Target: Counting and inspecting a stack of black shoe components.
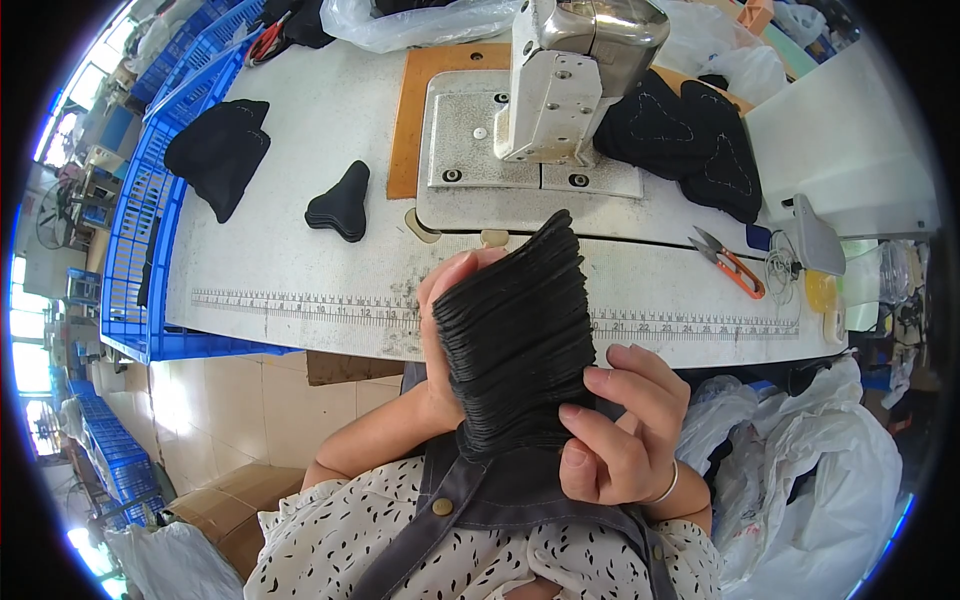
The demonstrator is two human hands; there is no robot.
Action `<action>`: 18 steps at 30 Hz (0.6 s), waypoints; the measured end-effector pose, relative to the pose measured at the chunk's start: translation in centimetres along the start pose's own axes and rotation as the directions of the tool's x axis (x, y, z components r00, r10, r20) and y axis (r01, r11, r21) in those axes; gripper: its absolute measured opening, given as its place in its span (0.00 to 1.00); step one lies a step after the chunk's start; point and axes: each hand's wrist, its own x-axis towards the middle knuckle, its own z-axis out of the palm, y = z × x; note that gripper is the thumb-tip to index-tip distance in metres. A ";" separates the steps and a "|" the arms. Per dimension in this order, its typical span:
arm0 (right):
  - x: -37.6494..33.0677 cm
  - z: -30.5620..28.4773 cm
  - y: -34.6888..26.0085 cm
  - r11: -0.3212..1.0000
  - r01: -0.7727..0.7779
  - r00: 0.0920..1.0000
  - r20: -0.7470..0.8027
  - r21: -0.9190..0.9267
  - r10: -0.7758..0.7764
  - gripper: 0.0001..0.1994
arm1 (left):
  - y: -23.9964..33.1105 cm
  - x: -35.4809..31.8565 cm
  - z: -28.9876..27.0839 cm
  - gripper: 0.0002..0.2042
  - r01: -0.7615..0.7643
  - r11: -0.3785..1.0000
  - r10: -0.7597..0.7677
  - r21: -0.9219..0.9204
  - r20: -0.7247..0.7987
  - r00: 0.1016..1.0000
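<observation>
A thick stack of black fabric pieces (515, 340) is held up in front of my chest, its many layered edges facing me. My left hand (440, 300) wraps round its left side, with most of the fingers hidden behind it. On the right side, the curled fingers of my right hand (625, 425) touch the stack's lower right edge. Beyond it on the table stands a sewing machine (560, 90). A small pile of black three-lobed fabric pieces (341, 203) lies to the left of the machine.
Larger black fabric pieces (220, 155) lie at the table's left, beside a blue plastic crate (140, 260). Black pieces with white stitching (700, 140) rest right of the machine. Orange-handled thread snips (730, 265) lie near the right end. Plastic bags (820, 480) stand below the table's right side.
</observation>
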 end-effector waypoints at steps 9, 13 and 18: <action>0.0 0.1 0.0 1.000 0.007 1.000 -0.017 0.009 -0.007 0.09 | -0.2 0.2 0.0 0.25 -0.029 0.997 0.030 0.066 -0.006 1.000; 0.1 0.2 0.1 0.999 0.022 0.999 -0.036 0.024 -0.021 0.09 | -0.3 0.2 0.1 0.25 -0.040 0.995 0.041 0.095 -0.007 0.999; 0.1 0.3 0.3 0.997 0.034 0.999 -0.031 0.069 -0.031 0.10 | -0.5 0.1 0.0 0.26 -0.057 0.990 0.059 0.131 -0.011 0.998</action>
